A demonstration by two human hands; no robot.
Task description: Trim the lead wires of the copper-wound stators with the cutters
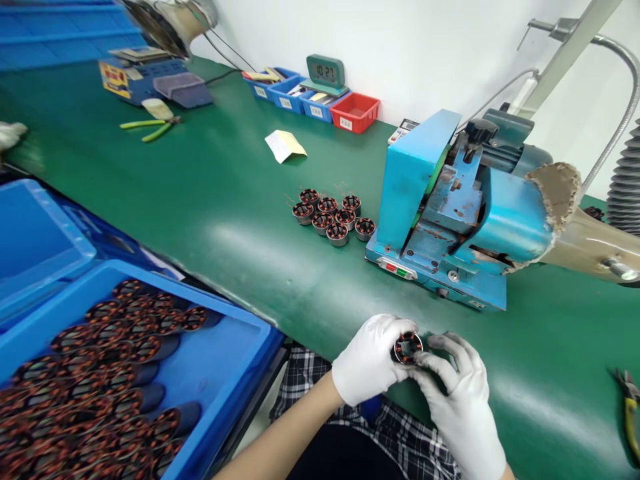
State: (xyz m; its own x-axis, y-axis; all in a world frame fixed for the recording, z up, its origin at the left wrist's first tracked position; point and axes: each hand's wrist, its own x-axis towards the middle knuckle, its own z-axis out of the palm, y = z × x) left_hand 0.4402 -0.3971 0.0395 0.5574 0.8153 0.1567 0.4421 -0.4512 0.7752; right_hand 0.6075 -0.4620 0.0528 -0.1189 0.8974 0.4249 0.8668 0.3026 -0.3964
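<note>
A round motor stator with copper windings (407,347) is held near the table's front edge. My left hand (371,359), in a white glove, is closed around its left side. My right hand (457,387), also gloved and grey at the fingertips, has its thumb and index finger against the stator's right side, with the other fingers curled. Several similar stators (337,233) stand grouped on the green table (225,200), left of a blue grinding machine (440,213).
A blue tray (235,333) full of stators is at the lower left. Small bins (355,113) and a clock (325,71) stand by the wall. Pliers lie at the far right (631,413) and back left (159,127). A paper (285,145) lies mid-table.
</note>
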